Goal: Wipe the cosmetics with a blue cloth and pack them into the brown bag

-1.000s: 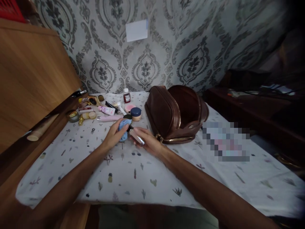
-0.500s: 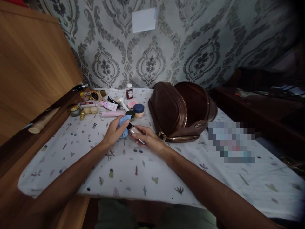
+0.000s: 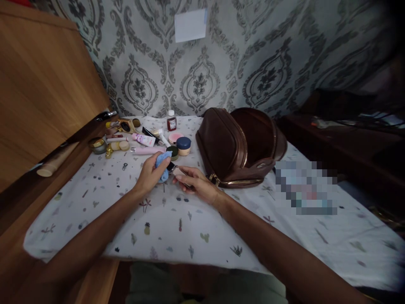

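My left hand (image 3: 148,171) is closed around a crumpled blue cloth (image 3: 163,162). The cloth is up against the black-capped end of a small cosmetic bottle (image 3: 179,171) with a silver collar and a pale pinkish body. That bottle is gripped by my right hand (image 3: 199,183), whose fingers cover part of its lower end. Both hands are close together over the front of the table. Just beyond them are a dark green round jar (image 3: 172,153), a cream jar with a blue lid (image 3: 183,145) and a pink tube (image 3: 147,150).
A brown leather bag (image 3: 221,143) stands unzipped right of my hands. Behind and left lie several cosmetics, including a pink-and-white tube (image 3: 144,139); a small red bottle with white cap (image 3: 171,121) stands near the wall. A wooden cabinet (image 3: 47,84) borders the left. The patterned tablecloth (image 3: 164,236) covers the table.
The bottle has turned a little in my right hand, its silver collar now showing more and its lower end less. The cloth and left hand have shifted slightly left.
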Action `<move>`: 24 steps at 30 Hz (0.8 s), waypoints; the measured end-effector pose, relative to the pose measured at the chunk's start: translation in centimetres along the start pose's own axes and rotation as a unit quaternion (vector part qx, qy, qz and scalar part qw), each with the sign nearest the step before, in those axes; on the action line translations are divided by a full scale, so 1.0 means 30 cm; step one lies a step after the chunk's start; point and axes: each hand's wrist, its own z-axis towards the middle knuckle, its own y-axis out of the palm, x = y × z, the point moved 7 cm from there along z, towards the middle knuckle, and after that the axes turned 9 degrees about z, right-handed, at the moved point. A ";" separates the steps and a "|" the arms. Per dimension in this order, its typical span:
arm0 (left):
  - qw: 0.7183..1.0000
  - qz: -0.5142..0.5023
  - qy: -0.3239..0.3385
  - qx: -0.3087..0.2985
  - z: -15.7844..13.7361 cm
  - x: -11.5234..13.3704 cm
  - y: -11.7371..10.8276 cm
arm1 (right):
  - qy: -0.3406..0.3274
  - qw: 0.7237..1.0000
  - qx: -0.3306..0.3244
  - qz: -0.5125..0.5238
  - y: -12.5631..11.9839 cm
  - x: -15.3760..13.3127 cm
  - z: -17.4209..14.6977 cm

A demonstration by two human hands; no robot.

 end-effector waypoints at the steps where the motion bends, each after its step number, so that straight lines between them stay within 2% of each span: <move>1: 1.000 -0.002 0.001 0.001 -0.001 -0.001 0.001 | -0.001 1.000 0.001 0.004 0.000 0.001 0.000; 10: 1.000 0.000 0.019 -0.005 -0.018 0.004 0.023 | -0.010 1.000 0.022 0.015 -0.007 0.019 0.001; 14: 0.999 0.015 0.031 -0.005 -0.002 0.010 0.014 | -0.014 0.997 0.017 0.070 0.000 0.011 0.005; 16: 0.999 0.021 0.033 0.014 0.008 0.004 0.003 | -0.001 0.991 0.028 0.131 -0.003 0.010 0.005; 21: 0.993 0.033 0.008 0.114 0.018 -0.037 -0.042 | 0.068 0.955 0.065 0.281 -0.017 0.030 0.001; 24: 0.989 0.057 0.051 0.123 0.014 -0.022 -0.043 | 0.074 0.945 0.072 0.310 -0.023 0.040 0.001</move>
